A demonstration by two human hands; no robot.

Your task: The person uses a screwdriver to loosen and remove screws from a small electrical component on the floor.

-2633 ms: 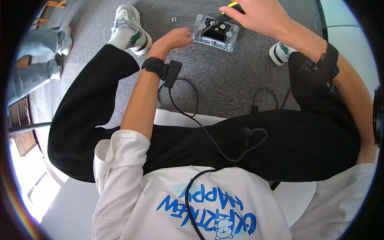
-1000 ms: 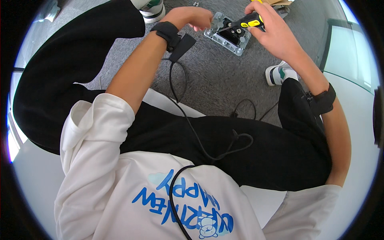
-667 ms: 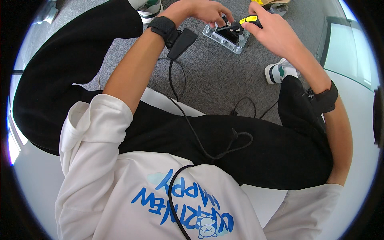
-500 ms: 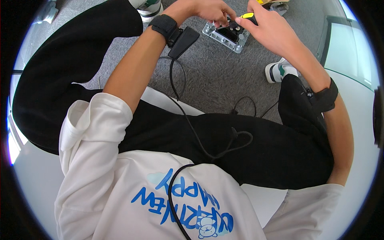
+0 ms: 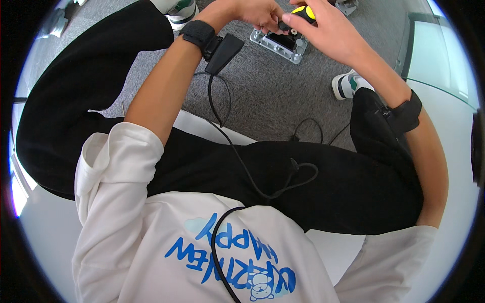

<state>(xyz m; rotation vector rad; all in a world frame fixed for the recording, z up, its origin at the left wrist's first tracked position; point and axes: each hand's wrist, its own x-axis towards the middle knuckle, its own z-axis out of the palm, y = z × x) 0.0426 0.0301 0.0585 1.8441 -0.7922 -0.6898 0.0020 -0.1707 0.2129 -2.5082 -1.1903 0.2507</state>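
A grey metal housing (image 5: pixel 292 56) with a dark opening and round screw bosses along its rim lies on the carpet at the top middle. My right hand (image 5: pixel 326 31) is wrapped round the thick handle of a yellow-and-black screwdriver (image 5: pixel 309 12), held over the housing. Its working end is hidden by my fingers. My left hand (image 5: pixel 260 14) is at the housing's far left side, fingers curled down and closed near the front of the screwdriver. Whatever those fingers pinch is too covered to make out.
Another grey metal part (image 5: pixel 347 6) lies at the top edge, right of my right hand. A thin black cable (image 5: pixel 308 121) loops on the carpet (image 5: pixel 268 101). My shoes (image 5: pixel 348 85) flank the work area. A glass panel (image 5: pixel 439 60) stands at the right.
The whole view has shifted slightly, so the housing and both hands sit a little further up and left. The yellow and brown item at the top edge has left the picture. Both grips look unchanged.
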